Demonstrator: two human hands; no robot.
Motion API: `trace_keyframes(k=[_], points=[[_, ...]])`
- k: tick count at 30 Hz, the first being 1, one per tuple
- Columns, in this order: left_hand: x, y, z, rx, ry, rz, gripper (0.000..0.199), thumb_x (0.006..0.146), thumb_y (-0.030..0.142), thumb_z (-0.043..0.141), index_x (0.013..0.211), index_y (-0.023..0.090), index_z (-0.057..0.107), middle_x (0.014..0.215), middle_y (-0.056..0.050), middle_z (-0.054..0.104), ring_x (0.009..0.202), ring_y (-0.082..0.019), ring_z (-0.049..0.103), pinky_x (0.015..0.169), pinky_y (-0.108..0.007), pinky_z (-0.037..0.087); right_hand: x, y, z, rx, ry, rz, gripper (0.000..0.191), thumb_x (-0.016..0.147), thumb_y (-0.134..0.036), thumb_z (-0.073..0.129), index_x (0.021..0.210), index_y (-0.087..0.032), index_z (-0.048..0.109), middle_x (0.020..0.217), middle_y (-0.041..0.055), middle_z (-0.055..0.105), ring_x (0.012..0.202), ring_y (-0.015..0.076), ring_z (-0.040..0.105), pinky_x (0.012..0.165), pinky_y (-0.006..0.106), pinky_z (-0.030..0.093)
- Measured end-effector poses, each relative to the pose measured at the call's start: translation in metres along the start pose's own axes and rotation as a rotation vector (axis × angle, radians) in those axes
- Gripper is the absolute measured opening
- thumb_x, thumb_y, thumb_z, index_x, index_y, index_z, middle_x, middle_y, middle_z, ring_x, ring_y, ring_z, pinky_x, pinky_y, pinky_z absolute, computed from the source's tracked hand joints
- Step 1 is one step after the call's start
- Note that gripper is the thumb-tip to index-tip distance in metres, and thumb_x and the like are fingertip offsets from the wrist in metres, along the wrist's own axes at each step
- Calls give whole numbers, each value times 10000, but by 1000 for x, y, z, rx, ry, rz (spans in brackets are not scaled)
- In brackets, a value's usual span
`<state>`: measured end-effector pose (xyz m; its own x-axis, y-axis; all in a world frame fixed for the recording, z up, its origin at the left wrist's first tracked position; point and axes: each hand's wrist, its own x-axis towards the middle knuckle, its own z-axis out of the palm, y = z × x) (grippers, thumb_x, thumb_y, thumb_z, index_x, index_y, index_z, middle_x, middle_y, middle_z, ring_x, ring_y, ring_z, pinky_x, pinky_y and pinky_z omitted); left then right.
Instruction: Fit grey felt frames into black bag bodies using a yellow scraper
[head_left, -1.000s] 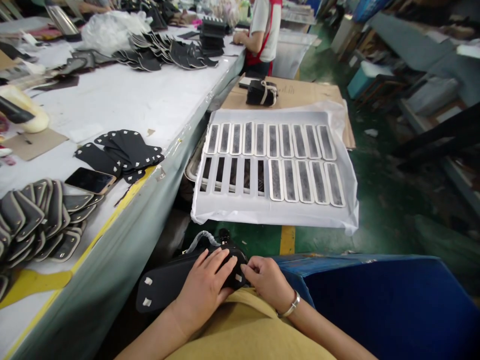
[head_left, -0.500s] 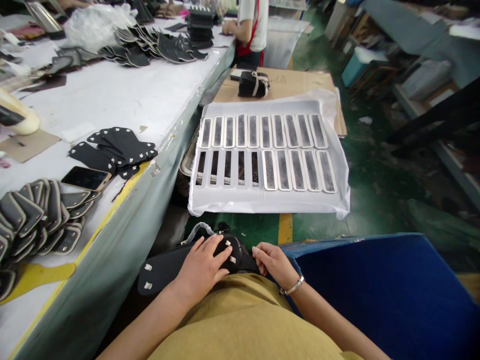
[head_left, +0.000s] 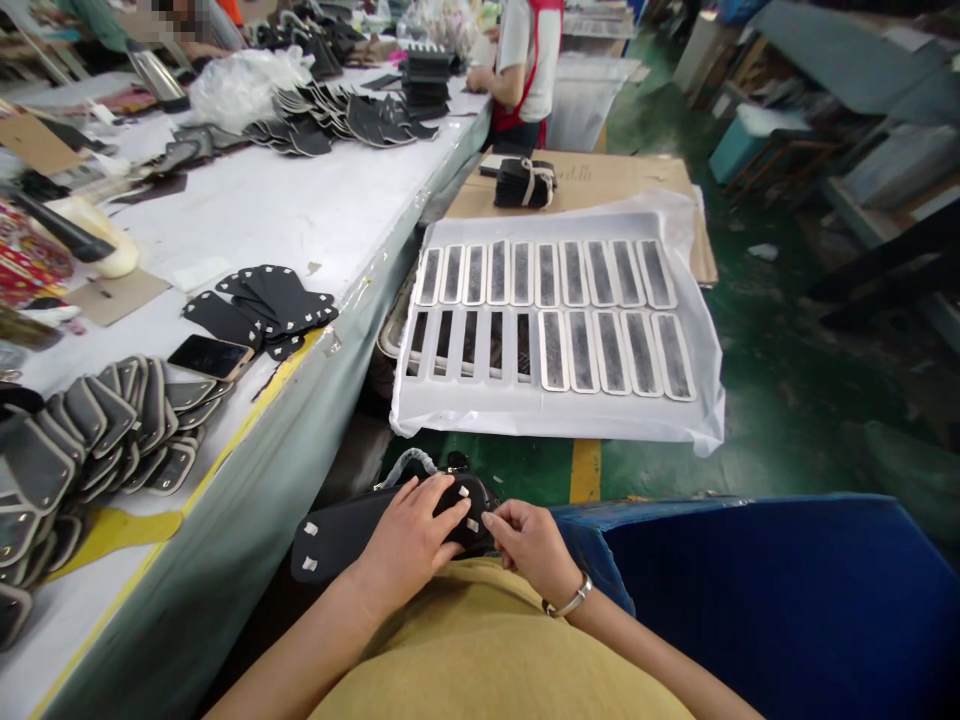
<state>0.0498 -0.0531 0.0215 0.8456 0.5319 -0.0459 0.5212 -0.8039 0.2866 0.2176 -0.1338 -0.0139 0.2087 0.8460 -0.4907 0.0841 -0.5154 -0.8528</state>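
A black bag (head_left: pixel 337 540) lies across my lap, with a black panel bearing small white tabs facing up. Behind it curves a handle (head_left: pixel 411 460) wrapped in clear plastic. My left hand (head_left: pixel 412 530) rests on the panel, fingers spread over its right half. At the right end of the bag is my right hand (head_left: pixel 529 545), thumb and forefinger pinched together by the panel's rounded edge. Whatever sits between those fingertips is too small to make out.
On the left table (head_left: pixel 300 210) lie black panels with white tabs (head_left: pixel 262 305), a phone (head_left: pixel 210 357) and grey-black pieces (head_left: pixel 97 430). Ahead, a white tray (head_left: pixel 480 425) holds rectangular pieces. A blue bin (head_left: pixel 750 600) stands at my right; a person (head_left: pixel 517 75) works beyond.
The view has turned slightly left and up. My right hand has moved left, closer to the panel's rounded end. My left hand remains spread on the panel.
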Motion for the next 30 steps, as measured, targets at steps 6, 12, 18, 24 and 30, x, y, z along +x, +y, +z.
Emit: trace_keyframes(k=[6,12,18,24,30], points=[[2,2,0,-7,-10,-25,478,715,248,703,1176,239,575,1292,-136,483,1194,-285,459,990,-486,378,8,-1,-3,-133,-29,14,259,772,-373,509,596,-187,474,430,-44,464,350,88,434,353,195,292],[3,4,-1,-3,-31,-57,452,728,256,695,1166,240,582,1301,-122,483,1207,-276,446,1008,-478,362,12,-9,-9,-424,25,-168,234,740,-299,551,552,-178,483,535,-22,523,504,96,456,465,216,303],[0,1,0,-20,-33,-68,453,737,302,693,1174,256,582,1307,-123,485,1205,-280,451,995,-498,364,24,27,-30,-24,-107,106,289,735,-450,570,744,-172,493,534,-47,502,444,89,470,414,197,369],[1,0,2,-28,-36,-44,461,731,285,701,1175,254,578,1312,-125,484,1220,-273,439,1013,-507,336,14,44,-32,-45,128,-55,325,827,-439,462,964,-147,502,824,70,605,685,152,596,577,278,511],[-19,-6,-13,-246,43,-89,666,725,291,684,1328,220,411,1376,-116,425,1274,-250,380,1063,-462,311,6,-16,-17,-817,2,-859,826,731,-490,615,1379,-112,269,1391,185,355,1297,284,311,1049,474,325]])
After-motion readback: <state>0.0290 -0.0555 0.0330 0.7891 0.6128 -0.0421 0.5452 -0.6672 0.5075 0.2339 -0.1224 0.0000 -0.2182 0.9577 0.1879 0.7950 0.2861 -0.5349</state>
